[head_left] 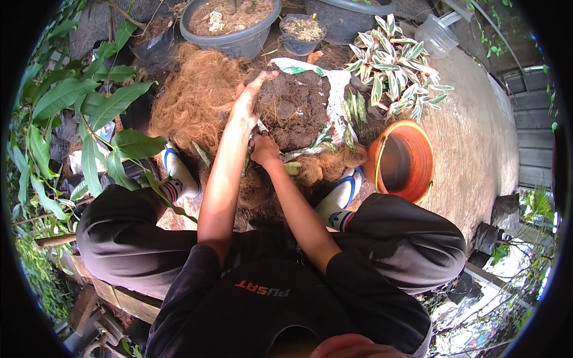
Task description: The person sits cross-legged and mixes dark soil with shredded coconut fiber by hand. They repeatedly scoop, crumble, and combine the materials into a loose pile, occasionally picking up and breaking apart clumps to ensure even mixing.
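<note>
My left hand (249, 95) bends its fingers at the left side of a pile of dark soil (292, 110), which lies with fine roots on a white plastic sack (337, 86). What the fingers grip there is unclear. Below it, my right hand (262, 146) is closed around a small grey object at the sack's edge, too hidden to name. Loose brown coir fibre (188, 95) is heaped left of the soil. Brown fibre balls (310, 170) and variegated narrow-leaved cuttings (355, 110) lie around the sack's lower and right sides.
An orange bucket (418, 182) with dark water stands right. Pots (230, 42) line the back beside a pale-striped plant (394, 71) and clear container (436, 39). Leafy branches (128, 143) reach in from the left. My socked, sandalled feet (337, 200) flank the work on a board.
</note>
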